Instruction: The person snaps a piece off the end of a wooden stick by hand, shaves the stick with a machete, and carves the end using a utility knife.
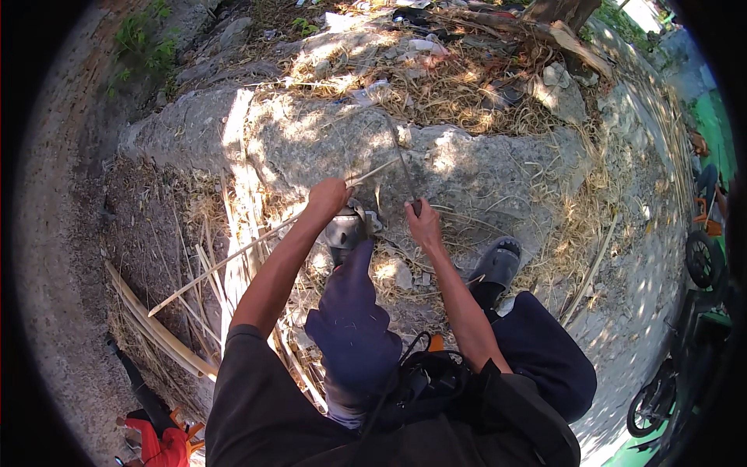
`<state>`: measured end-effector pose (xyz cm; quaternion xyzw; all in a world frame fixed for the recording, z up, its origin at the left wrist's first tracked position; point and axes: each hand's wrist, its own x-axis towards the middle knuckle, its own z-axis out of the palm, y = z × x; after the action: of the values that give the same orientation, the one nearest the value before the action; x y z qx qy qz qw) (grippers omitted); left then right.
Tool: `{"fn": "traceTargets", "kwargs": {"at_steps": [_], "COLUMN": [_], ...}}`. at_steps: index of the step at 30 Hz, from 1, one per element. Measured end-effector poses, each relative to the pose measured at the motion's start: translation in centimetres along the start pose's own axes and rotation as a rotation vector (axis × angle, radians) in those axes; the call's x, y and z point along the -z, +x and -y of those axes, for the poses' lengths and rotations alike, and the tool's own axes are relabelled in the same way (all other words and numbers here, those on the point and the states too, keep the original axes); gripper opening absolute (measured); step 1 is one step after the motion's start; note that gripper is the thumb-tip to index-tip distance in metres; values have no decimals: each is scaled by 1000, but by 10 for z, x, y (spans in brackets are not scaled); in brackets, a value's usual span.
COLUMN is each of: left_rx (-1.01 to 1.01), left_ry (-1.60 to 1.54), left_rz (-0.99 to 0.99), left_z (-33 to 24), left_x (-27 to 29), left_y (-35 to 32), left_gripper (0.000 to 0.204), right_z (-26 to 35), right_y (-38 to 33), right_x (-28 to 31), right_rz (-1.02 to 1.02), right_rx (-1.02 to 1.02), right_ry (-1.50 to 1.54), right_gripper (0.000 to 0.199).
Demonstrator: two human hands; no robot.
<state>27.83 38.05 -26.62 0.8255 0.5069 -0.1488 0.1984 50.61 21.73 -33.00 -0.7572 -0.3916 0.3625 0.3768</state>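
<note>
The left hand (330,196) was closed around a slender pale strip (226,266), which passed through the fist, its long section extending down and leftward from the hand and its short section rising to the right. The right hand (424,223) gripped a thin-bladed tool (406,170) with the blade directed upward. The strip's right end lay at the blade; contact could not be determined.

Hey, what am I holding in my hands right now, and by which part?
The left hand holds a long pale strip nearer its far end; the right hand holds a long, thin-bladed knife by its dark handle.
</note>
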Motion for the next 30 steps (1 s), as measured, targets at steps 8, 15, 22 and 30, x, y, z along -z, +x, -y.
{"fn": "traceTargets", "kwargs": {"at_steps": [8, 15, 22, 30], "left_rx": [13, 3, 62, 19], "left_ry": [37, 49, 105, 94], "left_rz": [80, 78, 113, 147], "left_z": [-16, -6, -12, -18], "left_x": [24, 22, 24, 33], "left_y": [15, 13, 14, 27], "left_gripper": [46, 54, 42, 51], "right_z": [-6, 14, 13, 2], "right_y": [25, 30, 37, 54], "right_x": [-1, -2, -1, -13], "right_rz": [-33, -14, 43, 11], "right_rx": [58, 38, 30, 38], "right_ry": [-164, 1, -85, -130], "right_gripper": [39, 42, 40, 40]}}
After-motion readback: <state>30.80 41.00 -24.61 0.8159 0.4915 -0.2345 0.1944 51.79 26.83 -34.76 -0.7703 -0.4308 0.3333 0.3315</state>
